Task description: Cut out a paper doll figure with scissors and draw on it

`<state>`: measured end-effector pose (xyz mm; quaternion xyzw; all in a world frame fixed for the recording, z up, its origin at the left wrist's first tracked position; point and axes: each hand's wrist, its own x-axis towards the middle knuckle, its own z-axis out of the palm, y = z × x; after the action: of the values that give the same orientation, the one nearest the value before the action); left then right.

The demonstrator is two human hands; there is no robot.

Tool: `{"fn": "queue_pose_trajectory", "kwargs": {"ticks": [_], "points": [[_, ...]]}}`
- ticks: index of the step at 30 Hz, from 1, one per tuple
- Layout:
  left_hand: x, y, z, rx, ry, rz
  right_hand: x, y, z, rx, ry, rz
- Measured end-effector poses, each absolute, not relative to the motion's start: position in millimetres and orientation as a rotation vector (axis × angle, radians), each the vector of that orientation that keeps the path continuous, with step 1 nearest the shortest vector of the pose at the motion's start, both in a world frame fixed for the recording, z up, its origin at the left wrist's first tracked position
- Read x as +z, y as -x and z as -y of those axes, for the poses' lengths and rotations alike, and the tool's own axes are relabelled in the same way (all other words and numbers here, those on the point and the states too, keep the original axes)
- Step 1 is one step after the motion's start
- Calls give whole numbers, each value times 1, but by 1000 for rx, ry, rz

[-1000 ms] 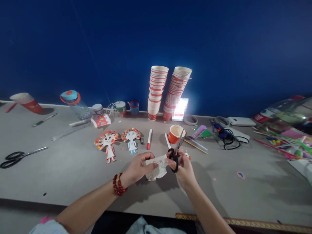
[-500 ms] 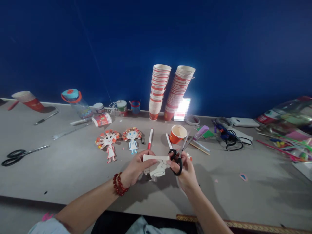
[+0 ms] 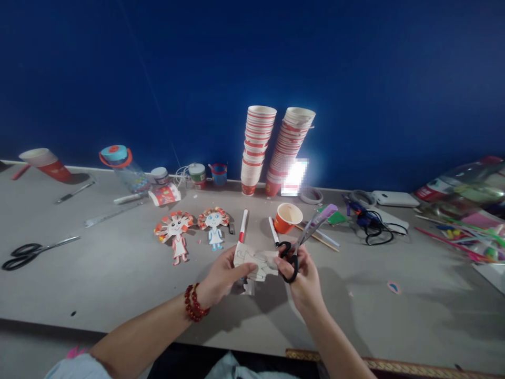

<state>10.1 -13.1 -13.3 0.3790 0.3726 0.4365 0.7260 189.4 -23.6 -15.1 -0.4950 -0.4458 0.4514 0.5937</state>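
Note:
My left hand (image 3: 225, 276) pinches a small white piece of paper (image 3: 258, 263) with black outlines drawn on it. The thumb lies on top of the paper. My right hand (image 3: 303, 276) grips black-handled scissors (image 3: 303, 237), blades pointing up and away, and its thumb touches the paper's right edge. Scraps hang below the paper, partly hidden. Beyond the hands lie a red-capped marker (image 3: 243, 225), a black-capped marker (image 3: 273, 231) and an orange paper cup (image 3: 287, 218). Two paper-cup dolls, one red (image 3: 177, 237) and one blue (image 3: 215, 227), lie to the left.
Two tall stacks of cups, left (image 3: 256, 152) and right (image 3: 290, 142), stand by the blue wall. Other scissors (image 3: 37, 252) lie far left. A bottle (image 3: 128, 168) leans at the back left. A corded blue tool (image 3: 366, 218) and plastic bottles (image 3: 461, 184) are on the right.
The paper has been turned between my hands, so its drawn side faces differently. The scissors have tilted more to the right. Both hands stay in about the same place.

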Motion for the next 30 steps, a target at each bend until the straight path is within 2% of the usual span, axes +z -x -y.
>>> {"fn": "queue_pose_trajectory", "kwargs": {"ticks": [12, 19, 26, 30], "points": [[-18, -7, 14, 1081, -887, -770, -28, -187, 27, 1171, 1191, 1208], [-19, -6, 11, 1163, -1067, -834, -32, -205, 50, 1105, 1324, 1435], [-19, -6, 10, 1160, -1109, -835, -23, -226, 71, 1544, 1210, 1558], [-18, -5, 11, 1164, -1162, -840, -26, -229, 74, 1679, 1213, 1501]]}}
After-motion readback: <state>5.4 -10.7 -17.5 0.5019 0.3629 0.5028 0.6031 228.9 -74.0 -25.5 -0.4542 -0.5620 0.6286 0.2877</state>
